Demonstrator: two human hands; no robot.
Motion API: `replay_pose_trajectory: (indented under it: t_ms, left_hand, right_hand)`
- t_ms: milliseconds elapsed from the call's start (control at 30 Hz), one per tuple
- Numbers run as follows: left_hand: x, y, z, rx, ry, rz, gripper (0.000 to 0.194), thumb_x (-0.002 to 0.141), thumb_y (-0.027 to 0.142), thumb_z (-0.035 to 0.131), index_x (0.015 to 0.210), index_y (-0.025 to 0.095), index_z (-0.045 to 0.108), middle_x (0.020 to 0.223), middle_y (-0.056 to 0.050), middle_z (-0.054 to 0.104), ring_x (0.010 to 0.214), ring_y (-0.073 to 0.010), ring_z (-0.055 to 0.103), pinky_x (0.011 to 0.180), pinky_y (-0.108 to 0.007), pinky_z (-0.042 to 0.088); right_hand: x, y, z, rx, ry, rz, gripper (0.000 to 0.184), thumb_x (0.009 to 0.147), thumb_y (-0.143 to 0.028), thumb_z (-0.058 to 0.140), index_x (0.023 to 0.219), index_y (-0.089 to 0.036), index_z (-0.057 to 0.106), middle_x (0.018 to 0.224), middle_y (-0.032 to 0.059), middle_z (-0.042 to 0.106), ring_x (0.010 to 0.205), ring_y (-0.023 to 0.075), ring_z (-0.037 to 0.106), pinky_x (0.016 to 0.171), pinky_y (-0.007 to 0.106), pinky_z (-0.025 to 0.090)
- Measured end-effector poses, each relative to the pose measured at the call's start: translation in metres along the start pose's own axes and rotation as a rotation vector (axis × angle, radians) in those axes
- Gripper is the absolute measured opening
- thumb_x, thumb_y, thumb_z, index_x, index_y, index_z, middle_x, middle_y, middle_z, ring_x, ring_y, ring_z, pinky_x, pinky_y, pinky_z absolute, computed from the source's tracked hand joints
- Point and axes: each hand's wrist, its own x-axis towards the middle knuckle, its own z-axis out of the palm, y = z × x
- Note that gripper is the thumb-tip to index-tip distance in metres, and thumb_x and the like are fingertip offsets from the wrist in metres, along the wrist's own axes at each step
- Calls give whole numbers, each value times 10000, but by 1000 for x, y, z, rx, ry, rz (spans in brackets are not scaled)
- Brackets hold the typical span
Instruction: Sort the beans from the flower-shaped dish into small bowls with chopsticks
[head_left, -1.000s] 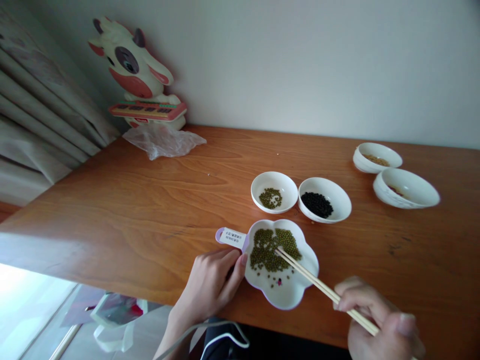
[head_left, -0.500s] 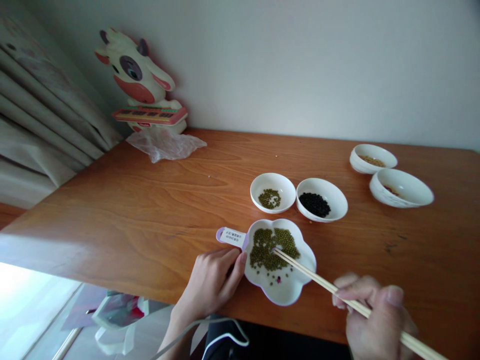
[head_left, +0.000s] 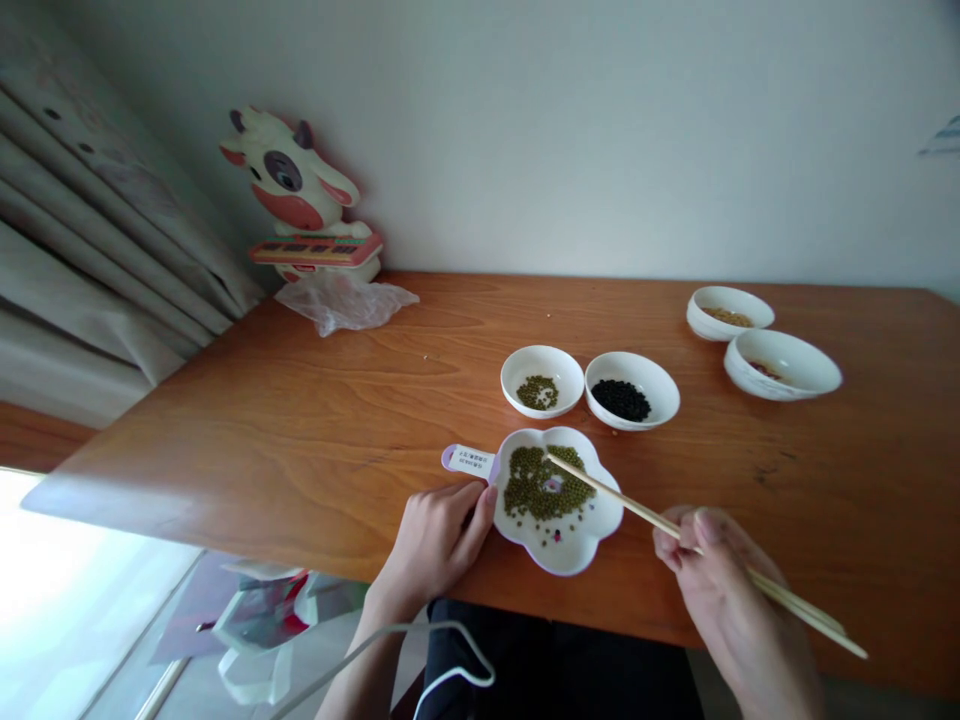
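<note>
My right hand (head_left: 724, 575) is closed around a pair of light wooden chopsticks (head_left: 637, 509). Their tips reach over the mung beans (head_left: 536, 490) in a white, flower-shaped dish (head_left: 592, 535) with a purple rim. A small dark red bit (head_left: 557, 536) lies among loose beans near the dish's front. My left hand (head_left: 442, 535) rests on the table with curled fingers, its thumb and forefinger at the dish's left rim, just below the labelled handle (head_left: 471, 461). Behind the dish, two white bowls stand side by side: one bowl (head_left: 510, 385) with mung beans, one bowl (head_left: 667, 400) with black beans.
Two more white bowls stand at the back right, one bowl (head_left: 697, 318) with yellowish grains, the other bowl (head_left: 817, 378) with reddish pieces. A cow toy keyboard (head_left: 315, 245) and a crumpled plastic bag (head_left: 352, 303) are at the back left. A cable (head_left: 405, 630) crosses my left forearm.
The chopstick tips have shifted toward the back of the bean pile, and my right hand has turned and moved up. My left hand stays by the dish. The camera view has shifted slightly.
</note>
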Motion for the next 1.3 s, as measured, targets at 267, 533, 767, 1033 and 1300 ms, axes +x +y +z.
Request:
replay_pose_trajectory:
  t_ms: [267, 533, 767, 1033, 1300]
  left_hand:
    - [0, 3, 2, 21, 48, -2, 412, 1108, 385, 339, 750, 201, 425, 709, 0, 597, 604, -118, 488, 633, -272, 291]
    - [-1, 2, 4, 23, 53, -23, 400, 1102, 380, 362, 744, 204, 399, 689, 14, 559, 592, -113, 460, 627, -273, 291]
    - [0, 3, 3, -1, 39, -27, 387, 1095, 352, 372, 738, 205, 402, 679, 8, 547, 588, -114, 454, 620, -266, 315]
    - [-2, -2, 3, -23, 13, -14, 351, 1076, 306, 418, 740, 205, 418, 692, -3, 588, 608, -123, 506, 620, -253, 342]
    - [-3, -5, 5, -56, -15, -6, 334, 1081, 304, 430, 763, 204, 443, 717, 4, 607, 622, -118, 536, 634, -254, 357]
  right_hand:
    - [11, 15, -18, -109, 29, 72, 284, 798, -418, 867, 979, -244, 735, 894, 35, 663, 868, 183, 593, 781, 307, 500]
    - [8, 32, -16, -118, 60, -133, 230, 917, -436, 748, 1044, -256, 816, 842, 52, 687, 787, 177, 587, 712, 315, 531]
    - [0, 27, -10, -137, 93, -223, 219, 1006, -383, 639, 1057, -231, 788, 710, 20, 586, 694, 157, 518, 658, 296, 471]
    - [-8, 18, -5, -171, 97, -165, 216, 1002, -381, 623, 977, -219, 764, 574, -3, 530, 538, 127, 489, 515, 266, 406]
    - [-13, 21, -9, -173, 112, 18, 225, 937, -440, 690, 958, -228, 762, 525, -15, 491, 443, 106, 392, 408, 248, 304]
